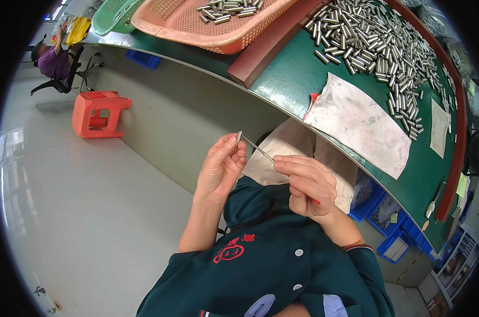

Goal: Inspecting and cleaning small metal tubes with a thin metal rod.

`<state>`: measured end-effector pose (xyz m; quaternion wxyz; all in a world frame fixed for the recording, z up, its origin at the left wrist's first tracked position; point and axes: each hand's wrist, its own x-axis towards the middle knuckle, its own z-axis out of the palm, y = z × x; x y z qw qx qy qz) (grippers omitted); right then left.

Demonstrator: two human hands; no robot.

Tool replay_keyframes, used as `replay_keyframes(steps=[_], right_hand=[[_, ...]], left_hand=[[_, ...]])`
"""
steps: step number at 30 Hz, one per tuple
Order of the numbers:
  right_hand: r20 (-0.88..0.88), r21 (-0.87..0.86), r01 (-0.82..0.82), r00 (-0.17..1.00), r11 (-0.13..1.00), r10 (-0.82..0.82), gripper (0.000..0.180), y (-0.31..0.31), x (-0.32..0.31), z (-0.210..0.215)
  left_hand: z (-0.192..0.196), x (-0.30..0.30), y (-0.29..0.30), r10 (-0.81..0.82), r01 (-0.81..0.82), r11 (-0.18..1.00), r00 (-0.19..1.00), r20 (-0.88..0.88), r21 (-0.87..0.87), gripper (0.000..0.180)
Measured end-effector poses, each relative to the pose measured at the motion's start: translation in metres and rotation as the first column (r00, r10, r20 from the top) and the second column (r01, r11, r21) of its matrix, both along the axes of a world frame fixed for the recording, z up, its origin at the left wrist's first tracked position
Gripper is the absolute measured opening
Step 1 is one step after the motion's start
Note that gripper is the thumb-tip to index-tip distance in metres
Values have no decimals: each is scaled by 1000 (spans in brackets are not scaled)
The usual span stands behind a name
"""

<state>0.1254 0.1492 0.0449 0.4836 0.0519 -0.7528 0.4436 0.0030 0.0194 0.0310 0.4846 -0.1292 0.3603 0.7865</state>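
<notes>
Between the thumb and fingers of my left hand (222,164) a small shiny metal sleeve (239,138) is pinched upright. My right hand (309,185) grips a thin metal rod (260,150), whose far tip reaches the sleeve; whether it enters a hole there I cannot make out. A bit of red shows at the right palm, perhaps the rod's handle end. Both hands are above my lap, in front of the table edge. On the green table (281,79) lies a big heap of similar metal sleeves (377,45), with a stained white cloth (359,122) at the near edge.
A pink basket (239,39) with several sleeves and a green basket (110,16) stand at the table's left. Dark red wooden strips (266,55) border the heap. Blue bins (390,224) are below the table. A red stool (96,113) and a seated person (55,62) are farther left.
</notes>
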Motion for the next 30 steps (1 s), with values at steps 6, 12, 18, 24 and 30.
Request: replay_keyframes(steps=[6,12,18,24,30], right_hand=[[13,37,14,1000,999,-14,26,0,-3,-3],[37,11,-4,999,1000,3,32,-3,3,-6],[123,46,28,992,999,-34,28,-6,2,0],[18,-23,9,1000,1000,-9,25,-3,4,-3],[-6,-67,8,1000,998,-9,21,-3,2,-4]], left_hand=[[0,4,-1,-68,69,997,996,-57,22,9],[-3,5,-2,-63,64,998,997,-46,19,8],[-5,1,-2,52,-52,999,998,-22,8,10],[-10,-2,-4,25,-17,997,996,-88,81,11],[-14,1,-2,0,12,993,994,-111,113,11]])
